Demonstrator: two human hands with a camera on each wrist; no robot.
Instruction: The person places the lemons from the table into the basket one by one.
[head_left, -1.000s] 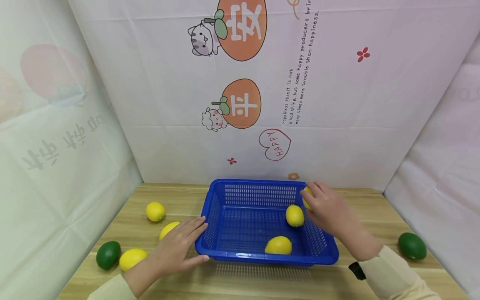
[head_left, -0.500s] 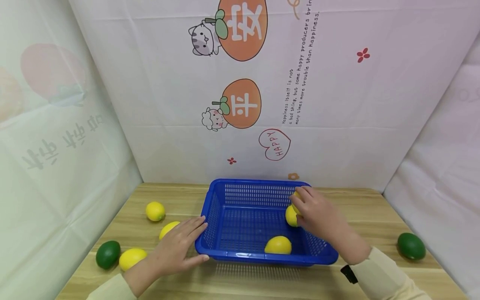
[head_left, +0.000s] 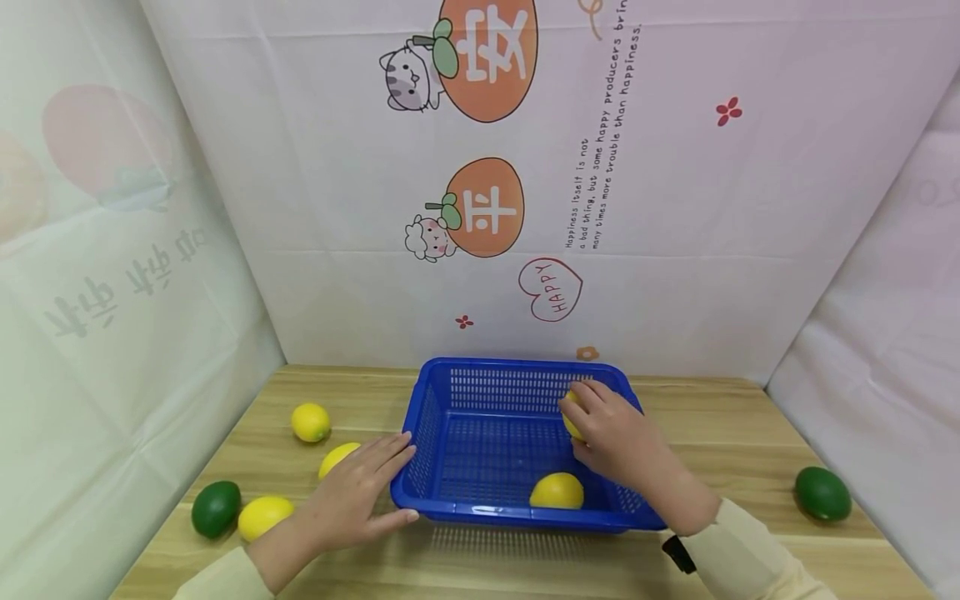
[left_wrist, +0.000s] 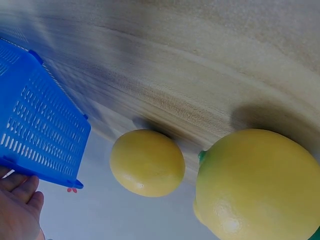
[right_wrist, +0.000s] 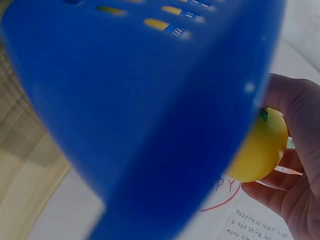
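I see the left hand [head_left: 358, 482] with its fingers out nearly straight, touching the left rim of the basket [head_left: 517, 362], while the right hand [head_left: 617, 435] reaches over the right side, fingers and thumb curled round a lemon [head_left: 572, 415]. That lemon is in or over the basket's right part, but the fingers hide much of it, so I can't tell how low it is. The basket's front edge hides the bottom of a loose lemon [head_left: 557, 491], and the left hand covers part of a table lemon [head_left: 336, 457].
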